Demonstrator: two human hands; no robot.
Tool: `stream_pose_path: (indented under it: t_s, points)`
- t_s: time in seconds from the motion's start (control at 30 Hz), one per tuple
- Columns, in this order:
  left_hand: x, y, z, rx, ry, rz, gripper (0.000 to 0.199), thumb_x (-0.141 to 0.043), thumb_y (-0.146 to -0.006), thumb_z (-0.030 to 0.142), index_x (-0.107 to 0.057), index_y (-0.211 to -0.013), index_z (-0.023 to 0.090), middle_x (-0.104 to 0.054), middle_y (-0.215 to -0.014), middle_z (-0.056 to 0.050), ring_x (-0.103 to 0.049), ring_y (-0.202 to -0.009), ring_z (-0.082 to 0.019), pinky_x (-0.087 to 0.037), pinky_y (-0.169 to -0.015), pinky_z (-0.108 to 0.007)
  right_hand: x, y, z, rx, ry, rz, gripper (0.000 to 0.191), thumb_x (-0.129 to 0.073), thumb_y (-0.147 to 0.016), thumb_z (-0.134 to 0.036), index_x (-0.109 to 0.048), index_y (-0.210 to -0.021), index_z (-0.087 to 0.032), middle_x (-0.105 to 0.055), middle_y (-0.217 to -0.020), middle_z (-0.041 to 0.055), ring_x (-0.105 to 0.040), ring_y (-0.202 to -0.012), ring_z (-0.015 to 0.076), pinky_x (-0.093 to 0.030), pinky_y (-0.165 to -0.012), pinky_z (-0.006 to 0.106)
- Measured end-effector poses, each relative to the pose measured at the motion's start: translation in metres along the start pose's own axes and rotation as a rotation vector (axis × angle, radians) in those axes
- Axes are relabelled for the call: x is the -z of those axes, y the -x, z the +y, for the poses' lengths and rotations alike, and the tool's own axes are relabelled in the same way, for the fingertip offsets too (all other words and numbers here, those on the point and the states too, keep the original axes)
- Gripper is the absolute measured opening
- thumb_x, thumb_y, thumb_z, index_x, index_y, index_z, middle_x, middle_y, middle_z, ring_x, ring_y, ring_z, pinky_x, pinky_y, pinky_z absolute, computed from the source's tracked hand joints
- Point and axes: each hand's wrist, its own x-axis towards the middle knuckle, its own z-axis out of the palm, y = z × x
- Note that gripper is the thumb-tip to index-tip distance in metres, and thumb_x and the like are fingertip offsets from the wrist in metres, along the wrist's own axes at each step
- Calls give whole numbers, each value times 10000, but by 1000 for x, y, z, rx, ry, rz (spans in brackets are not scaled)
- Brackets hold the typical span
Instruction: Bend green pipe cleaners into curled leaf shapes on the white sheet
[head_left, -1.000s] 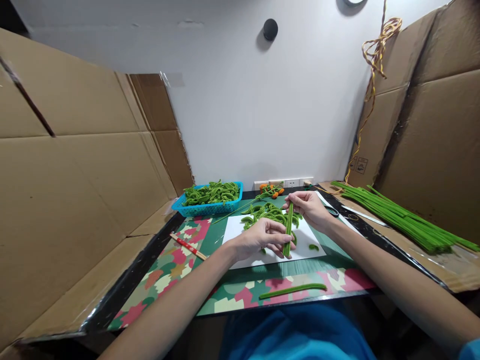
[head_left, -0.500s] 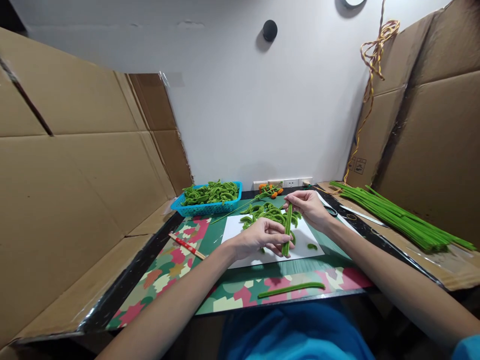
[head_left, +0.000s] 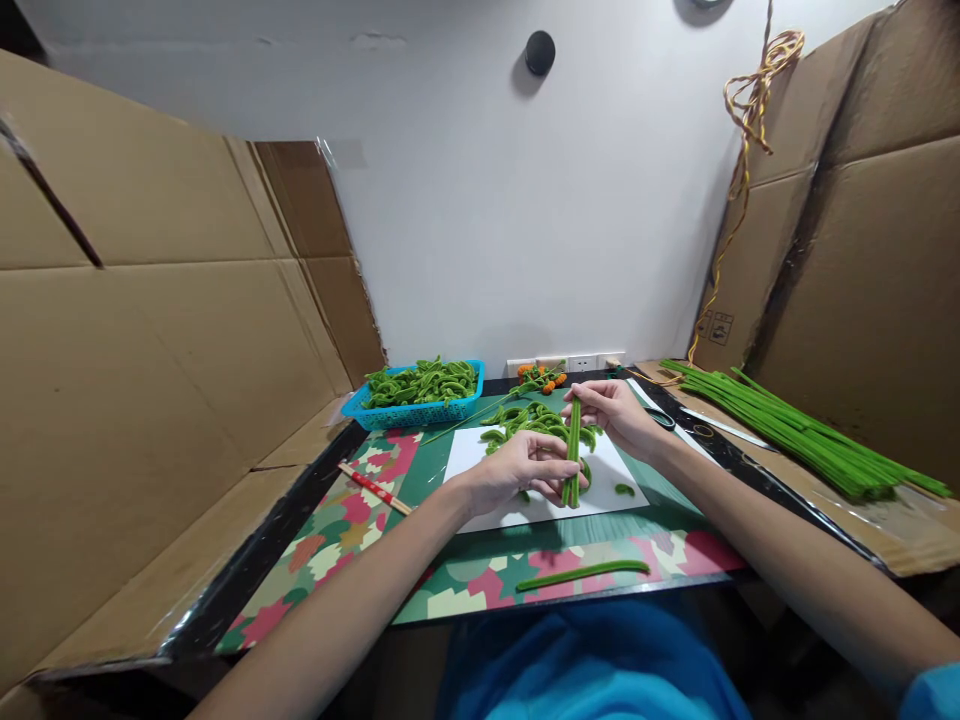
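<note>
Between my hands a small bunch of fuzzy green pipe cleaners (head_left: 574,430) stands nearly upright above a white sheet of paper (head_left: 469,512). My right hand (head_left: 609,408) pinches its upper end. Lower down, my left hand (head_left: 536,468) has its fingers closed round the same bunch. Behind them on the paper lies a pile of short curled green pipe-cleaner pieces (head_left: 525,418), partly hidden by my hands. One small curl (head_left: 624,490) rests apart at the right. Near the table's front edge lies a single green pipe cleaner (head_left: 583,576).
A blue basket (head_left: 409,416) of green curled pieces stands at the back left, beside an orange-flowered stem (head_left: 551,380). A red-and-wood stick (head_left: 375,488) lies left. Long green pipe cleaners (head_left: 802,430) and scissors (head_left: 661,420) are at the right. Cardboard walls (head_left: 150,350) flank both sides.
The bunch has turned slightly more upright, and its lower ends have shifted a little left and spread apart. Both hands keep hold of it.
</note>
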Motion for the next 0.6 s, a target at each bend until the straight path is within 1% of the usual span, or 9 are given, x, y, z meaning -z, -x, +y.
stream_pose_path:
  t_s: [0.1,0.17,0.33,0.4,0.47,0.53,0.6]
  points:
    - [-1,-1,-1,-12,9,27,373,-886,-797,454,-760,-956,141,-794,-1012,-124,-768,-791,-179,-582,-714,-261,0,0,0,14,15,12,386,-910,-759,-528,-814,-833,-162,-791,-758,80,-739,-690,168,-582,-593,236]
    - [-1,-2,-2,-15,32,82,391,-898,-785,442,-745,-975,137,-795,-997,-124,-765,-745,-171,-568,-676,-248,0,0,-1,16,30,9,395,-913,-750,-532,-810,-839,-161,-788,-759,79,-735,-681,170,-586,-581,239]
    - [4,-6,-4,-44,122,306,514,-936,-726,405,-692,-1098,148,-799,-920,-94,-762,-655,-181,-550,-585,-243,0,1,-4,48,58,22,372,-933,-727,-484,-799,-865,-165,-778,-789,61,-701,-628,157,-570,-523,245]
    - [7,-8,-3,-83,142,388,512,-941,-712,394,-691,-1078,137,-789,-895,-86,-754,-648,-183,-553,-550,-246,1,1,-4,52,77,21,363,-943,-711,-464,-793,-859,-168,-766,-768,48,-702,-621,164,-563,-512,253]
    - [10,-9,0,-132,149,479,470,-937,-714,377,-697,-1032,129,-779,-889,-86,-747,-646,-176,-548,-523,-235,1,2,-4,53,106,18,353,-953,-696,-443,-793,-859,-174,-758,-753,38,-706,-625,169,-565,-523,264]
    - [14,-9,2,-184,151,567,424,-928,-726,363,-700,-993,125,-774,-902,-92,-746,-660,-168,-544,-518,-222,1,2,-3,65,136,12,333,-963,-682,-408,-795,-854,-178,-763,-762,36,-707,-642,165,-569,-545,265]
    - [17,-9,3,-234,157,631,405,-926,-724,365,-690,-952,126,-768,-907,-94,-748,-678,-167,-543,-519,-215,0,3,-1,75,154,-19,318,-972,-670,-369,-795,-851,-177,-768,-764,38,-699,-644,155,-562,-551,256]
